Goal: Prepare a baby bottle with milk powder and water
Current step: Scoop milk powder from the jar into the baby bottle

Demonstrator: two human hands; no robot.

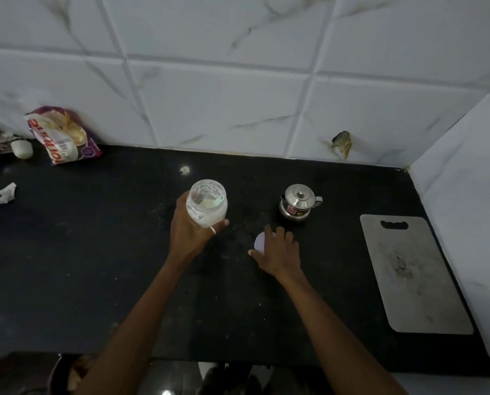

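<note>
Near the middle of the black worktop (95, 252), the left hand (192, 232) grips an uncapped bottle (206, 202) holding white contents, while the right hand (279, 252) curls over a white lid (259, 240), mostly hiding it. Bare surface lies left and near; a steel pot (298, 203) stands just beyond, a cutting board (412, 272) by the right edge.

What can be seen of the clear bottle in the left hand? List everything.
The clear plastic bottle is wide-bodied, rounded and open at the top, with no cap or teat on it. White powder or milky liquid sits in its lower part; which one cannot be told. The left hand, a ring on one finger, grips it around the base and tilts its mouth toward the camera. It appears to be lifted above the black stone counter, left of the small steel lidded pot.
</note>
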